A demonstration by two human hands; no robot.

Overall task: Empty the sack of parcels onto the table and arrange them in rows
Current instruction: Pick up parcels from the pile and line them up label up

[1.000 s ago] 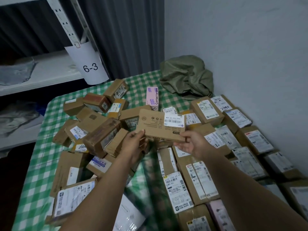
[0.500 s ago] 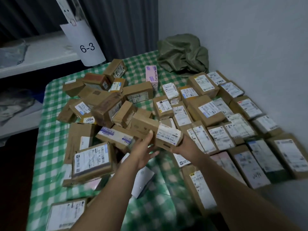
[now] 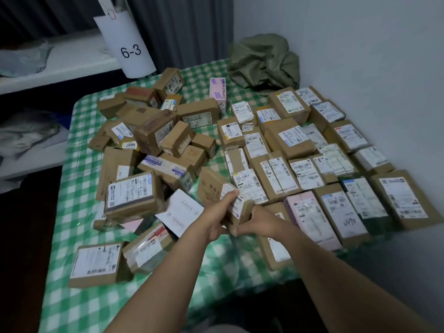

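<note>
Table under a green-and-white checked cloth fills the frame; pale wall at right, dark curtain at upper centre, white shelving at upper left. A paper tag on the shelf post reads "6-3". Crumpled olive sack lies at the table's far corner against the wall. Right half of frame: labelled cardboard parcels lie flat in rows; two bear handwritten "2490". Left of centre: a loose jumbled pile; one sticker reads "2004". A pink box stands upper centre, printed "Contact lenses". Centre frame: left hand and right hand both clamp fingers on a tilted brown parcel with a white barcode label, beside the rows' left edge.
</note>
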